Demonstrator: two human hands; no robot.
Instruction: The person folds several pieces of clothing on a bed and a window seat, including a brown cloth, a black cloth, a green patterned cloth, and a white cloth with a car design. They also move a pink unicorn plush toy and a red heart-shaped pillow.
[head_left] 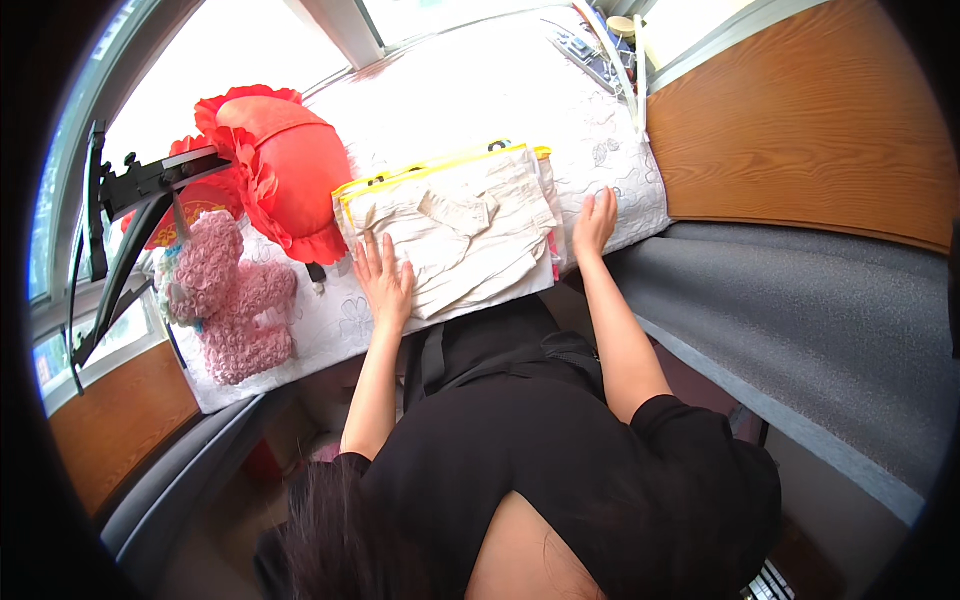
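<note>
A folded off-white garment (470, 225) lies in front of me, in or on a clear bag with a yellow zip edge (430, 163). I cannot tell whether the plastic covers the garment. Another yellow edge and a bit of pink show at its right side, so more seems to be stacked underneath. My left hand (385, 285) rests flat on the bag's lower left side, fingers spread. My right hand (595, 225) is just right of the stack, fingers stretched out, holding nothing.
A red round cushion (300, 175) with ruffled edging and a pink curly plush toy (235, 300) sit left on the white tablecloth (430, 110). A black metal stand (150, 190) rises at the far left. Grey padded seating (800, 310) and a wooden panel (800, 120) flank the right.
</note>
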